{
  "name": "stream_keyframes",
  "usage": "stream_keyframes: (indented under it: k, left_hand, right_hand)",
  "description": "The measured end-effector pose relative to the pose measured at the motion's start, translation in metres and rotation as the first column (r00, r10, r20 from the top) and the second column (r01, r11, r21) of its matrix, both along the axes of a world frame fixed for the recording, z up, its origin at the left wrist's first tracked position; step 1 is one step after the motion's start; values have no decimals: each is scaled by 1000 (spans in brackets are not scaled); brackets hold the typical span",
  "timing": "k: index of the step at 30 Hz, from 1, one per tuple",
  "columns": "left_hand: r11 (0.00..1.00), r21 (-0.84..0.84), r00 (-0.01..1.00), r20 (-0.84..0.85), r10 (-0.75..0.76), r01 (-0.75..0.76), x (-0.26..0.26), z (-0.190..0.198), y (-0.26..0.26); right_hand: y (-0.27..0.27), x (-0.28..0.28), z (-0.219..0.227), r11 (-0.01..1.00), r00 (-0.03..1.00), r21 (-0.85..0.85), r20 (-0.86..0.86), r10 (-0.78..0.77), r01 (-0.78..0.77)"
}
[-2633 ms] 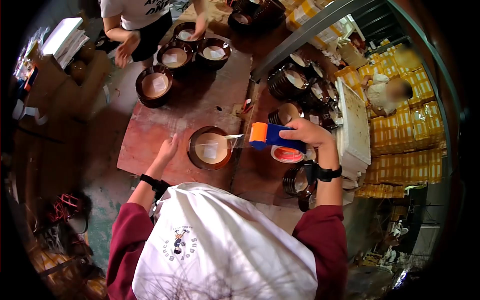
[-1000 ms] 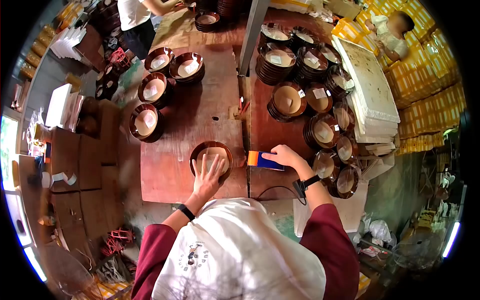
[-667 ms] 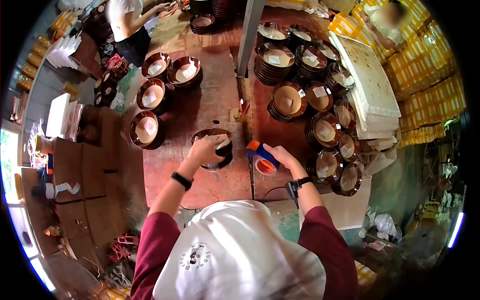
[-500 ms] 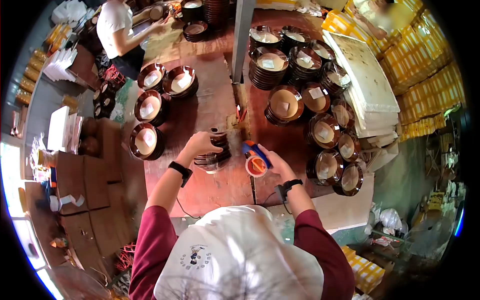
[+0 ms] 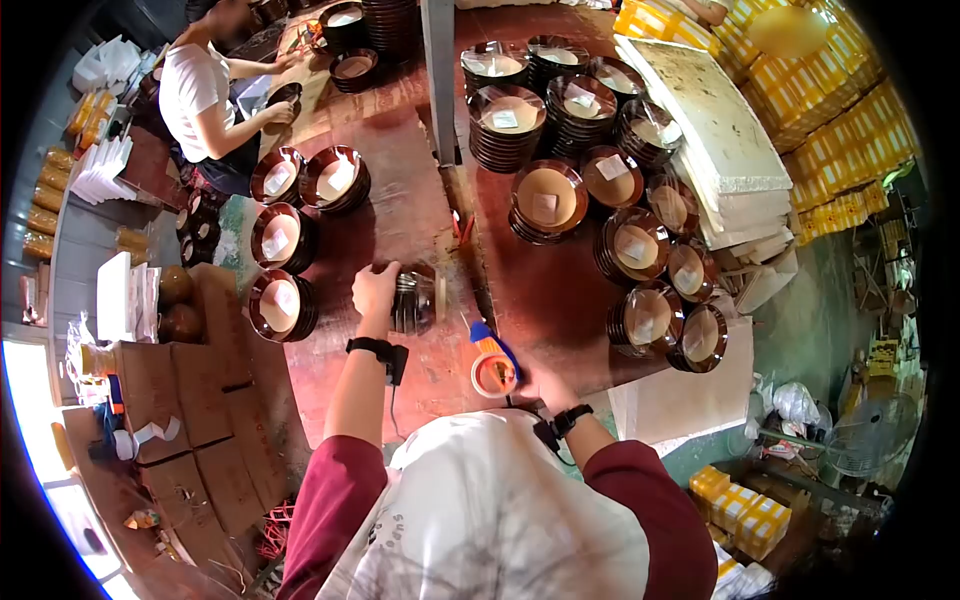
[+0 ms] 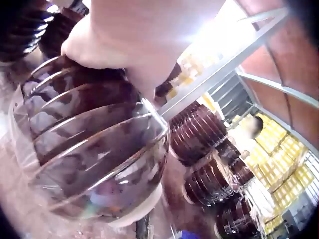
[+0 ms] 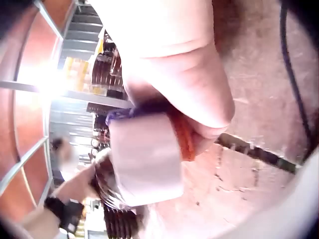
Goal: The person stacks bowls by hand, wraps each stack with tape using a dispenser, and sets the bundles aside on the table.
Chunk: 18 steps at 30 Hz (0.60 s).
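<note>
A stack of dark brown bowls (image 5: 414, 300) lies tipped on its side on the red-brown table, its pale base facing right in the head view. My left hand (image 5: 375, 290) grips the stack from its left side. The left wrist view shows that hand (image 6: 129, 35) on the bowls (image 6: 94, 144), which have shiny clear film over them. My right hand (image 5: 541, 384) holds a blue and orange tape dispenser (image 5: 507, 345) right of the stack and nearer my body. Its wide tape roll (image 7: 147, 159) shows below the right hand (image 7: 174, 64) in the right wrist view.
Bowl stacks (image 5: 283, 305) stand along the table's left side, and several more (image 5: 640, 243) on the right. A grey post (image 5: 438, 80) rises behind. White boards (image 5: 700, 130) lean at the right. Another person (image 5: 200, 100) stands at the far left holding a bowl.
The bowl stack has gone from upright to lying on its side, turned by my left hand. The dispenser has swung round and come closer to my body, away from the tape strip stretched earlier.
</note>
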<state>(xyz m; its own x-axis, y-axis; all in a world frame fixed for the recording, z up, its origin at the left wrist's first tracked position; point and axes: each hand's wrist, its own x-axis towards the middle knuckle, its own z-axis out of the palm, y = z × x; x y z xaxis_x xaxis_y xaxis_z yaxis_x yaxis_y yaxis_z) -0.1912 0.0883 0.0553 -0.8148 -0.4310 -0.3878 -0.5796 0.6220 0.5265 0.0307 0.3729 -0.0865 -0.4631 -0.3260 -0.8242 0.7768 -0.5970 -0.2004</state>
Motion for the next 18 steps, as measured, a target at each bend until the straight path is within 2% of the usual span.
stream_keyframes:
  k: [1, 2, 3, 5, 6, 7, 8, 9, 12, 15, 16, 18]
  left_hand:
    - [999, 10, 999, 14, 49, -49, -8, -10, -1]
    - [992, -80, 995, -38, 97, -100, -10, -21, 1]
    - [958, -268, 989, -134, 64, -98, -6, -19, 14]
    - [783, -608, 954, -293, -67, -132, 6, -5, 50]
    - [867, -480, 934, -352, -53, -132, 3, 0, 55]
    - [652, -371, 553, -346, -758, 661, -8, 0, 33]
    - [317, -531, 203, -262, -943, 786, -4, -9, 32]
    - [-60, -645, -176, -117, -977, 762, 1, 10, 38]
    - [-40, -447, -22, 43, -999, 894, -1, 6, 39]
    - [75, -322, 133, 161, -978, 944, -20, 3, 47]
    - [140, -338, 186, 107, -977, 931, -24, 3, 44]
    - [255, -267, 292, 107, -951, 929, -33, -8, 40]
  right_hand:
    - [1, 4, 9, 997, 997, 31, -36, -64, 65]
    - [3, 8, 18, 990, 989, 59, -76, -124, 129]
    - [7, 17, 21, 985, 985, 64, -83, -153, 159]
    - [16, 28, 20, 984, 984, 55, -62, -165, 168]
    - [20, 31, 19, 984, 984, 52, -56, -168, 171]
    - [22, 34, 18, 984, 984, 47, -49, -169, 172]
    - [25, 37, 15, 984, 985, 43, -40, -169, 171]
    - [26, 39, 15, 984, 985, 40, -31, -170, 171]
    - [24, 41, 12, 985, 985, 23, -8, -172, 172]
    - [18, 31, 9, 987, 987, -13, 25, -158, 158]
    - [15, 23, 8, 989, 988, -26, 36, -147, 148]
    - [8, 1, 7, 991, 991, -50, 54, -124, 127]
